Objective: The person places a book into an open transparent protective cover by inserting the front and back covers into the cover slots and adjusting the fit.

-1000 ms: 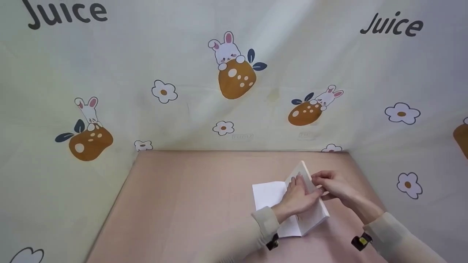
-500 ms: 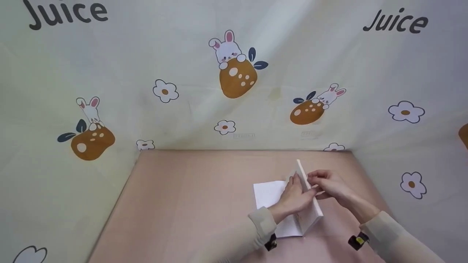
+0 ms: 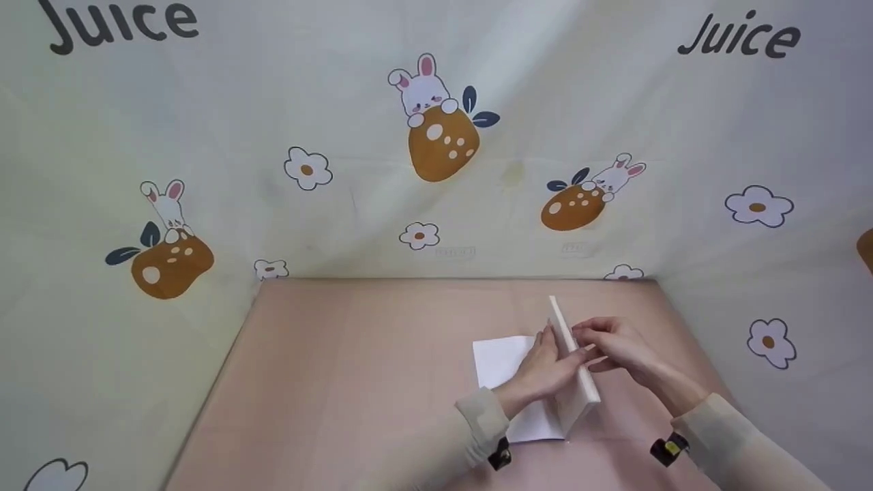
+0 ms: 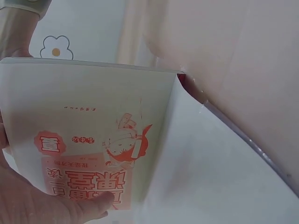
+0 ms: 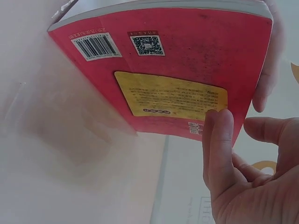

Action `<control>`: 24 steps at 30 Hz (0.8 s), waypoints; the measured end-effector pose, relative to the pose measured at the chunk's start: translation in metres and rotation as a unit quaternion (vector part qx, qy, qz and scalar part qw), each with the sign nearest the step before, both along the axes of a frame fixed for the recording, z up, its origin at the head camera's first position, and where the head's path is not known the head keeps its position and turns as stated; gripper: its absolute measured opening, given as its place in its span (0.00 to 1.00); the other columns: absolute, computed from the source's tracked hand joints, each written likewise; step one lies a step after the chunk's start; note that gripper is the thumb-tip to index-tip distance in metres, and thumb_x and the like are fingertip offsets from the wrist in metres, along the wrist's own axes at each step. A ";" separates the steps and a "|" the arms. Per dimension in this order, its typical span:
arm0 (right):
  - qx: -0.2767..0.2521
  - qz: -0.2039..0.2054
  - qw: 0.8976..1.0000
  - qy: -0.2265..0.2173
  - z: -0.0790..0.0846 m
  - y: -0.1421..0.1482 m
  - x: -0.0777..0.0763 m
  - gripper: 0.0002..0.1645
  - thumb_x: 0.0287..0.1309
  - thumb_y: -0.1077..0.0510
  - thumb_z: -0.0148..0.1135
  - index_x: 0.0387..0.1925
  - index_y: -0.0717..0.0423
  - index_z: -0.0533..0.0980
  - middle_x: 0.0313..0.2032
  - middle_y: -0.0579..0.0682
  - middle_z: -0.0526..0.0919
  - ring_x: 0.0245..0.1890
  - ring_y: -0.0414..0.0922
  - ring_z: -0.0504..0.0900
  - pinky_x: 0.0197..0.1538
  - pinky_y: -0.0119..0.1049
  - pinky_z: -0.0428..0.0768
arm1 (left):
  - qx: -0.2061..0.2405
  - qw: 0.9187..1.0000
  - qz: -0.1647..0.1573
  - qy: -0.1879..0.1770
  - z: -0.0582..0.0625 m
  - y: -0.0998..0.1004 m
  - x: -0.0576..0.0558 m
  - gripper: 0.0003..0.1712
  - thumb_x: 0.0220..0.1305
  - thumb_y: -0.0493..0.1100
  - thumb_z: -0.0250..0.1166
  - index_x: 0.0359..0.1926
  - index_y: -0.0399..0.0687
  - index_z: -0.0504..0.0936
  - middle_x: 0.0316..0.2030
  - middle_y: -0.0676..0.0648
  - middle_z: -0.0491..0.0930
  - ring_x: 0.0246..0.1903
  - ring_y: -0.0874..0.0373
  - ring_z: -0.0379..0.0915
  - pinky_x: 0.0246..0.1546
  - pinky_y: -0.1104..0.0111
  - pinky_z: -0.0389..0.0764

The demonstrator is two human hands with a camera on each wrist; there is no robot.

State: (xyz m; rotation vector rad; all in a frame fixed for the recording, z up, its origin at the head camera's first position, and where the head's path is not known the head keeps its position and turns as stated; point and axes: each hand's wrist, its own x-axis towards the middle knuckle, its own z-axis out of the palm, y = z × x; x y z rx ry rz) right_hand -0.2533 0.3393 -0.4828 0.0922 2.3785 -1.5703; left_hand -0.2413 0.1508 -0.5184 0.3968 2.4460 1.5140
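Observation:
A book (image 3: 576,382) stands on edge on the pink surface, its white front cover (image 3: 501,358) lying spread to the left. Red Chinese print and a cartoon figure show on the inner page (image 4: 126,93). My left hand (image 3: 539,368) grips the page block, with fingers along that page and the thumb across the outer edge. On the other side, my right hand (image 3: 620,348) touches the red back cover (image 5: 187,46) with nearly straight fingers (image 5: 220,144). Its thumb is held apart, close by the book's edge. A barcode (image 5: 96,46) and a yellow panel (image 5: 173,95) mark that cover.
Pink tabletop (image 3: 341,368) stretches to the left of the book. Pale cloth walls (image 3: 354,225) printed with rabbits and flowers close in the back and sides. A small black camera (image 3: 668,448) hangs under the right sleeve.
The page block has swung leftward to stand nearly upright, so less of its inner page shows. Both hands have shifted slightly left with it, keeping to the same sides of the book.

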 end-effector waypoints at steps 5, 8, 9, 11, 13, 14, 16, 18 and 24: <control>0.009 -0.006 1.000 0.002 0.000 0.001 -0.001 0.28 0.82 0.55 0.59 0.69 0.73 0.76 0.47 0.52 0.93 0.37 0.41 0.95 0.40 0.38 0.95 | 0.016 1.000 -0.002 -0.010 -0.001 -0.003 0.000 0.57 0.76 0.66 0.61 0.89 0.36 0.55 0.85 0.36 0.65 0.82 0.40 0.69 0.81 0.51 0.75; 0.008 -0.011 1.000 -0.003 -0.001 0.002 -0.001 0.28 0.82 0.54 0.59 0.69 0.73 0.76 0.44 0.50 0.92 0.36 0.41 0.94 0.40 0.39 0.95 | 0.027 0.999 -0.001 -0.021 -0.001 -0.005 0.001 0.54 0.76 0.65 0.62 0.88 0.38 0.57 0.83 0.37 0.69 0.79 0.41 0.73 0.78 0.49 0.79; 0.008 -0.012 1.000 -0.005 -0.001 0.002 -0.001 0.28 0.82 0.54 0.60 0.69 0.72 0.76 0.44 0.49 0.92 0.36 0.41 0.94 0.39 0.38 0.95 | 0.033 0.999 -0.001 -0.026 -0.001 -0.005 0.001 0.53 0.76 0.65 0.62 0.88 0.38 0.58 0.82 0.37 0.70 0.78 0.41 0.74 0.76 0.49 0.80; 0.010 -0.014 1.000 -0.007 -0.001 0.002 -0.001 0.28 0.82 0.52 0.60 0.68 0.72 0.76 0.43 0.48 0.90 0.35 0.40 0.93 0.39 0.38 0.95 | 0.045 0.998 0.002 -0.037 -0.001 -0.006 0.001 0.50 0.76 0.63 0.63 0.86 0.39 0.61 0.79 0.36 0.74 0.75 0.41 0.78 0.73 0.48 0.84; 0.014 -0.013 1.000 -0.006 -0.001 0.002 -0.001 0.29 0.82 0.51 0.61 0.68 0.71 0.76 0.44 0.48 0.90 0.36 0.41 0.92 0.38 0.38 0.94 | 0.058 0.997 0.006 -0.047 -0.001 -0.007 0.001 0.48 0.76 0.62 0.64 0.85 0.40 0.63 0.77 0.35 0.77 0.73 0.41 0.80 0.70 0.47 0.86; 0.016 -0.013 1.000 -0.005 -0.001 0.002 -0.001 0.29 0.82 0.51 0.62 0.68 0.71 0.76 0.45 0.49 0.90 0.36 0.41 0.92 0.38 0.38 0.94 | 0.063 0.997 0.007 -0.052 -0.002 -0.008 0.001 0.47 0.77 0.61 0.64 0.84 0.40 0.64 0.76 0.34 0.77 0.72 0.41 0.81 0.69 0.47 0.86; 0.021 -0.010 1.000 -0.003 -0.001 0.001 -0.001 0.30 0.81 0.51 0.62 0.69 0.72 0.75 0.46 0.50 0.90 0.37 0.41 0.92 0.38 0.38 0.94 | 0.071 0.996 0.010 -0.062 -0.002 -0.009 0.001 0.46 0.76 0.60 0.64 0.84 0.40 0.65 0.75 0.33 0.78 0.71 0.41 0.82 0.70 0.47 0.86; 0.023 -0.009 1.000 -0.002 -0.001 0.001 -0.001 0.31 0.81 0.52 0.63 0.70 0.73 0.75 0.46 0.50 0.90 0.37 0.42 0.93 0.38 0.39 0.94 | 0.077 0.994 0.011 -0.075 -0.002 -0.010 0.001 0.46 0.77 0.61 0.63 0.84 0.39 0.65 0.75 0.33 0.78 0.71 0.42 0.82 0.71 0.47 0.85; 0.028 -0.015 0.999 -0.002 0.000 -0.002 -0.001 0.30 0.78 0.55 0.64 0.69 0.73 0.75 0.40 0.47 0.92 0.36 0.41 0.93 0.37 0.38 0.94 | 0.117 0.987 0.019 -0.107 0.000 -0.013 -0.001 0.41 0.78 0.61 0.63 0.79 0.39 0.71 0.68 0.39 0.84 0.67 0.46 0.84 0.73 0.50 0.82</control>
